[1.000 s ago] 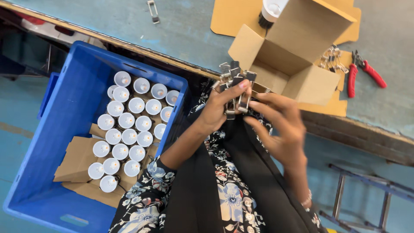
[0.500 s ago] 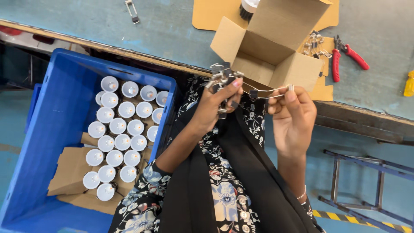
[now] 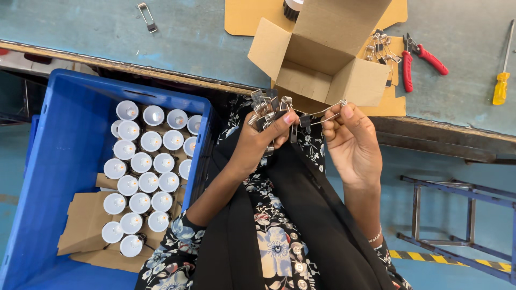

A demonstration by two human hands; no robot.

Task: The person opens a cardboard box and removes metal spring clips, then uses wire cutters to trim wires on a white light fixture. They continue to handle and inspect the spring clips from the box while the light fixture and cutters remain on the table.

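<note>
Left hand [image 3: 263, 142] is curled shut around a bunch of metal spring clips [image 3: 267, 110], held over the lap just below the open cardboard box [image 3: 317, 64] at the table edge [image 3: 161, 72]. Right hand [image 3: 352, 137] pinches one spring clip [image 3: 325, 111] between thumb and fingertips, its wire reaching toward the bunch. Beside the left arm sits a blue crate [image 3: 54, 161] of white capped bottles [image 3: 145, 166].

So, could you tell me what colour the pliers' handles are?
Red, clearest in the head view: the pliers lie on the table.
</note>
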